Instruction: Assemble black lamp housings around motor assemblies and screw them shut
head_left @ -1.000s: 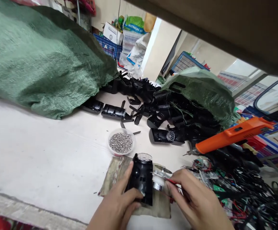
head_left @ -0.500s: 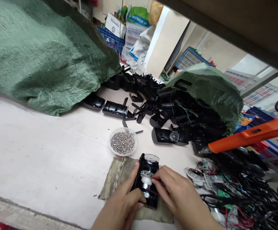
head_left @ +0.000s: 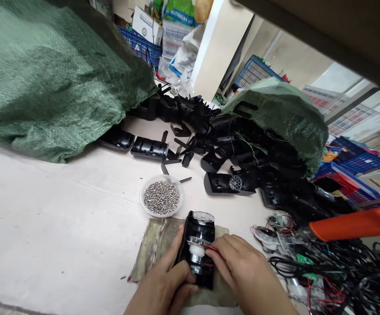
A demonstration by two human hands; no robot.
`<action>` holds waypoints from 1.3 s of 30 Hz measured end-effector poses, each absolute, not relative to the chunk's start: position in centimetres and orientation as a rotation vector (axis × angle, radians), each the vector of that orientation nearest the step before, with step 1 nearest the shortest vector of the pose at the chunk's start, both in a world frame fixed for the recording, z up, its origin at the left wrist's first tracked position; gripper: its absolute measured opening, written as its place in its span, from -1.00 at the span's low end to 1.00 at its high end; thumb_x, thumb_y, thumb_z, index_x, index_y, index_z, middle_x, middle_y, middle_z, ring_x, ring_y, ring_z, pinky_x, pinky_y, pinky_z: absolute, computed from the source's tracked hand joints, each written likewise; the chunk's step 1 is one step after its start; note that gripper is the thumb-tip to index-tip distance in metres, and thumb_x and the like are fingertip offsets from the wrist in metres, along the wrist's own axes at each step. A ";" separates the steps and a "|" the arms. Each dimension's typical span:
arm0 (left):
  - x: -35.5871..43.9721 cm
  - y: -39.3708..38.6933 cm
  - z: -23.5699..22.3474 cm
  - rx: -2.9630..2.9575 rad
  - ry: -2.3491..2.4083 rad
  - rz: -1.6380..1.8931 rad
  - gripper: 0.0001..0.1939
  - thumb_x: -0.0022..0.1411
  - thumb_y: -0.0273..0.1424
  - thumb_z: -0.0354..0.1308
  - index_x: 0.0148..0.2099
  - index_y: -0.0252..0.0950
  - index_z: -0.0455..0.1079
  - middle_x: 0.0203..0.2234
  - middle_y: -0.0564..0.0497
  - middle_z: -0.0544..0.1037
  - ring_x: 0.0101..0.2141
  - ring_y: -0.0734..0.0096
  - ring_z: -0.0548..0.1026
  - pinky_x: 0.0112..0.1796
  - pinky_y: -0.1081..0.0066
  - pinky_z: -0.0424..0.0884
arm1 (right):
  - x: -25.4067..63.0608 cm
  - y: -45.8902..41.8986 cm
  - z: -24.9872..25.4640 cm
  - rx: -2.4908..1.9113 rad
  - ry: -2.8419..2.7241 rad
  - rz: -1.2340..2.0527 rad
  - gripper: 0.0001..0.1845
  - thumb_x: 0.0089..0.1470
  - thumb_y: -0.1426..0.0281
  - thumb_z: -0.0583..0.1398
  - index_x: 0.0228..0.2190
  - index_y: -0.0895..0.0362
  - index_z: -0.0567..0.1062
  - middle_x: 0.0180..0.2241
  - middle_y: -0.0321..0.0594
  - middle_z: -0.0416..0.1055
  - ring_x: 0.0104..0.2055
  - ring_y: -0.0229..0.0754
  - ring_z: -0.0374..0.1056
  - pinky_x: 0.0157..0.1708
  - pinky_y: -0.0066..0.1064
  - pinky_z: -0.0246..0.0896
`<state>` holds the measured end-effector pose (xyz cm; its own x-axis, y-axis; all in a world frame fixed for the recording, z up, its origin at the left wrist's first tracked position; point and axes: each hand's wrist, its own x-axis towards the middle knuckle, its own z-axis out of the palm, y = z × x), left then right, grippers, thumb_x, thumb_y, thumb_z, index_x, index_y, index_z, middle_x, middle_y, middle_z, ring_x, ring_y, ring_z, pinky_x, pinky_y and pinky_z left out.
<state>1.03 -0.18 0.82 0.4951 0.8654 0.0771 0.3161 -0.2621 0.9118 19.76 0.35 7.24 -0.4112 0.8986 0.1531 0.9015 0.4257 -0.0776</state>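
Note:
A black plastic housing (head_left: 202, 229) with a mesh grille at its far end lies on a folded cloth (head_left: 147, 249). Inside it sits a small motor (head_left: 196, 256) with a white collar and metal body. My left hand (head_left: 166, 273) is closed around the housing's left side, the index finger stretched along its edge. At the right side, my right hand (head_left: 242, 267) pinches a red wire (head_left: 210, 247) beside the motor. A clear round tub of small screws (head_left: 162, 197) stands just beyond the cloth.
Loose black housings (head_left: 225, 183) and clips are heaped at the back, between a large green sack (head_left: 61, 87) and a smaller one (head_left: 281, 118). An orange electric screwdriver (head_left: 350, 223) juts in from the right, above tangled wires and motors (head_left: 311, 271). A shelf edge (head_left: 317, 39) hangs overhead.
The view has shifted slightly. The orange screwdriver appears lower and farther right. Both hands keep their places on the housing and the red wire.

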 end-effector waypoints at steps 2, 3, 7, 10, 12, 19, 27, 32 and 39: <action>1.1 -0.2 0.7 1.770 1.001 0.793 -0.82 0.24 -0.41 0.06 -0.42 -0.23 0.41 0.30 -0.14 -0.06 0.09 0.01 0.38 -0.11 0.36 0.41 | 19.6 0.5 6.8 -1.586 -2.494 -0.081 -0.69 0.27 0.39 -0.09 -0.43 0.08 0.35 -0.51 -0.26 0.39 -0.47 -0.14 0.37 -0.51 -0.35 0.18; 1.2 -0.2 0.6 1.752 1.004 0.808 -0.81 0.23 -0.41 0.07 -0.43 -0.23 0.41 0.31 -0.12 -0.05 0.10 0.01 0.37 -0.12 0.36 0.41 | 19.5 0.5 6.6 -1.585 -2.479 -0.107 -0.66 0.28 0.38 -0.11 -0.44 0.08 0.35 -0.52 -0.26 0.38 -0.48 -0.15 0.36 -0.51 -0.35 0.16; 1.2 0.0 0.9 1.731 1.000 0.792 -0.81 0.21 -0.45 0.06 -0.45 -0.24 0.39 0.31 -0.13 -0.06 0.11 -0.01 0.36 -0.10 0.33 0.40 | 18.8 0.5 5.9 -1.588 -2.422 -0.248 -0.61 0.30 0.37 -0.16 -0.48 0.08 0.32 -0.56 -0.27 0.33 -0.52 -0.17 0.32 -0.54 -0.37 0.07; 1.1 0.0 1.3 1.761 1.022 0.750 -0.81 0.22 -0.47 0.04 -0.45 -0.25 0.37 0.32 -0.16 -0.08 0.06 -0.01 0.41 -0.12 0.28 0.42 | 18.4 0.2 5.7 -1.608 -2.397 -0.391 -0.60 0.29 0.42 -0.16 -0.50 0.09 0.32 -0.58 -0.26 0.30 -0.54 -0.18 0.29 -0.59 -0.37 0.00; 1.0 0.0 1.6 1.821 1.027 0.716 -0.81 0.23 -0.47 0.02 -0.42 -0.25 0.37 0.32 -0.19 -0.09 0.09 -0.02 0.38 -0.10 0.24 0.43 | 18.3 0.1 5.9 -1.594 -2.411 -0.409 -0.61 0.27 0.46 -0.15 -0.49 0.10 0.34 -0.57 -0.25 0.31 -0.54 -0.17 0.29 -0.59 -0.37 0.02; 1.1 -0.5 1.9 1.944 1.102 0.651 -0.84 0.23 -0.53 -0.01 -0.36 -0.25 0.34 0.31 -0.27 -0.03 0.22 0.06 0.15 0.05 0.10 0.30 | 19.8 -0.6 8.4 -1.665 -2.259 0.299 -0.81 0.23 0.38 0.03 -0.24 0.08 0.44 -0.25 -0.22 0.44 -0.16 -0.15 0.34 -0.15 -0.32 0.24; 1.0 -0.8 1.9 1.939 1.146 0.692 -0.79 0.29 -0.41 -0.03 -0.39 -0.23 0.34 0.29 -0.20 0.08 0.27 0.09 0.01 0.09 0.02 0.24 | 23.7 -2.9 8.0 -1.911 -2.276 0.425 -0.80 0.10 0.41 0.20 -0.18 0.09 0.45 -0.17 -0.20 0.45 -0.05 -0.07 0.30 0.08 -0.10 0.05; 0.9 -0.8 1.6 1.892 1.138 0.726 -0.87 0.28 -0.39 0.00 -0.29 -0.21 0.36 0.28 -0.21 0.10 0.29 0.08 -0.05 0.11 -0.06 0.17 | 23.4 -3.5 6.4 -1.980 -2.221 0.402 -0.81 0.11 0.48 0.18 -0.19 0.09 0.42 -0.26 -0.24 0.46 -0.16 -0.12 0.35 -0.11 -0.21 0.19; 1.0 -0.9 0.6 1.738 1.113 0.851 -0.56 0.20 -0.46 0.11 0.11 -0.05 0.19 0.27 -0.08 0.15 0.25 0.17 0.11 0.17 -0.06 0.06 | 22.7 -4.4 8.9 -1.826 -2.380 0.414 -0.80 0.18 0.46 0.07 -0.36 0.00 0.46 -0.43 -0.32 0.37 -0.32 -0.14 0.34 -0.29 -0.30 0.19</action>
